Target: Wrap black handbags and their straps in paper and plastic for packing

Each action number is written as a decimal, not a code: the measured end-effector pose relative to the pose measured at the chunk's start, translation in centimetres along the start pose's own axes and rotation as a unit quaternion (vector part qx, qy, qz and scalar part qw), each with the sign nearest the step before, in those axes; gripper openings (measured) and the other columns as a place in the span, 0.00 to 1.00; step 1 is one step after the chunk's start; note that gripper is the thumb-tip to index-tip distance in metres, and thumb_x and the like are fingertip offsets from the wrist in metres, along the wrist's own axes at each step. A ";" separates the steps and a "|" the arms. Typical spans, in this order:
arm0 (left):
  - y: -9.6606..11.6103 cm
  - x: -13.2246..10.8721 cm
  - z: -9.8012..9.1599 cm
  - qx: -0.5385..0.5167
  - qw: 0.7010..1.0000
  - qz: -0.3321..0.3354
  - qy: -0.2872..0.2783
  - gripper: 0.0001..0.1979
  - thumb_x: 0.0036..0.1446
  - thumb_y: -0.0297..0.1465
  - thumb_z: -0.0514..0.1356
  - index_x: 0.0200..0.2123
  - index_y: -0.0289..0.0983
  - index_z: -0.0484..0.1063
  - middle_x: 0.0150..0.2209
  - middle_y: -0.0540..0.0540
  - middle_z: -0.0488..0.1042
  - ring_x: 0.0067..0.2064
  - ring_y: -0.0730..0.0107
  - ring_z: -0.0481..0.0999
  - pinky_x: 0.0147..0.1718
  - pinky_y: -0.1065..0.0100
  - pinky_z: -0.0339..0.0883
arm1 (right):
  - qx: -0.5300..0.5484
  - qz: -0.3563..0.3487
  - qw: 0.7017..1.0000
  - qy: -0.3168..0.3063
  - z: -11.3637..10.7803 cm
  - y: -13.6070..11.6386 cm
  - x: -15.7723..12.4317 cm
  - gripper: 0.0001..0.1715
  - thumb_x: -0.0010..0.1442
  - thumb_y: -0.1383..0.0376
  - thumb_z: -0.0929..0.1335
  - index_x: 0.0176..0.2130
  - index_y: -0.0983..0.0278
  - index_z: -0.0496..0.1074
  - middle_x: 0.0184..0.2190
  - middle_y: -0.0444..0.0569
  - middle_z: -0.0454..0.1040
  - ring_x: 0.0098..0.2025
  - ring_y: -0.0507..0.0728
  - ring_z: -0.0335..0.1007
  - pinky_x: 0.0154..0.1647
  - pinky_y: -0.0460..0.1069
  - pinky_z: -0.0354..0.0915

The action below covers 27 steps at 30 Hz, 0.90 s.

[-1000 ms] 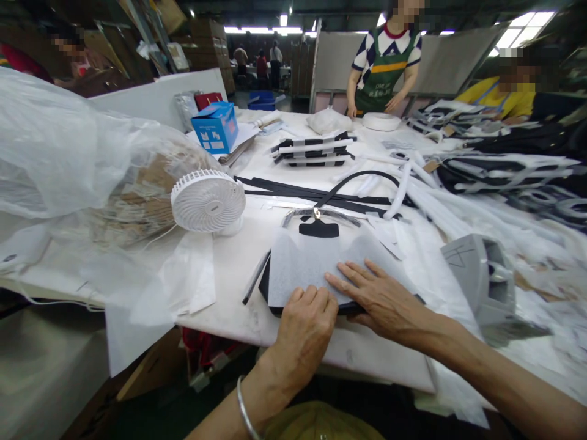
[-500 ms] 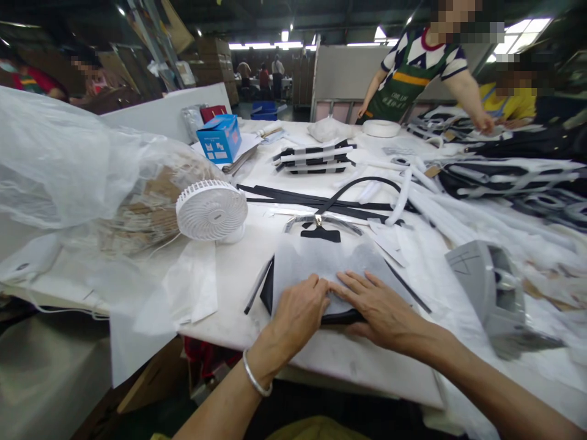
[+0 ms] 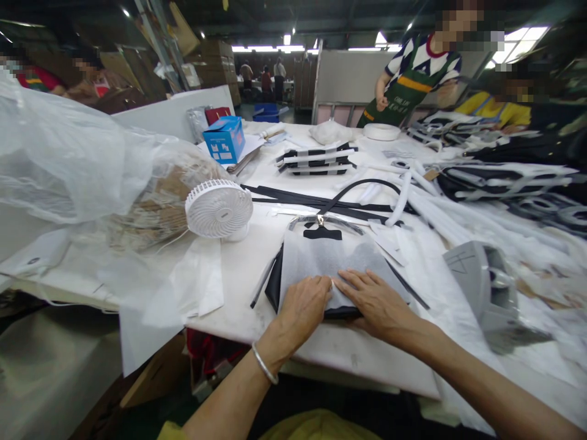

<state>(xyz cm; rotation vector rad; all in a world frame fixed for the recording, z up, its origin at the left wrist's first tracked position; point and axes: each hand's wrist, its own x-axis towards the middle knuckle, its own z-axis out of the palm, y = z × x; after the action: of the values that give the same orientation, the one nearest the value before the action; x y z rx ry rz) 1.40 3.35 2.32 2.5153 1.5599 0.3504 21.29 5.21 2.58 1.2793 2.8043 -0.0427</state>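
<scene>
A black handbag (image 3: 274, 282) lies on the worktable in front of me, its front covered by a translucent white sheet (image 3: 316, 256). Its black strap (image 3: 353, 186) arches up behind it, joined by a metal clasp (image 3: 320, 220) above a black tab (image 3: 322, 234). My left hand (image 3: 305, 302) rests on the sheet with fingers bent and pressed together; whatever its fingertips pinch is too small to make out. Flat on the sheet beside it lies my right hand (image 3: 373, 302), fingers stretched out, its index fingertip close to the left fingertips. The bag's lower front is partly hidden by both hands.
A white fan (image 3: 219, 211) stands left of the bag, near a large clear plastic bag (image 3: 137, 177). Behind are black strips (image 3: 293, 197), a wrapped bundle (image 3: 316, 160) and a blue box (image 3: 224, 139). At right sits a grey tape dispenser (image 3: 477, 287). A co-worker (image 3: 403, 91) stands across the table.
Both hands stay on the sheet with little movement. The view has shifted slightly. Across the table, the co-worker's arm has drawn back from the pile at right.
</scene>
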 end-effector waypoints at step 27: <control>-1.1 0.2 0.1 -0.033 0.998 0.050 0.000 0.19 0.66 0.25 0.51 0.56 0.47 0.65 0.47 0.48 0.76 0.43 0.66 0.76 0.38 0.68 0.68 | 0.107 -0.002 0.994 -0.017 19.4 -8.4 -11.4 0.25 0.53 0.65 0.67 0.51 0.51 0.71 0.39 0.46 0.80 0.39 0.62 0.77 0.37 0.51 0.72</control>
<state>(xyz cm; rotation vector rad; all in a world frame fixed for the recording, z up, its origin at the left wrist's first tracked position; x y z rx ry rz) 0.55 4.02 1.91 2.5484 1.4019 0.4080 23.16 -9.84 -15.99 1.2971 2.8356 -0.3727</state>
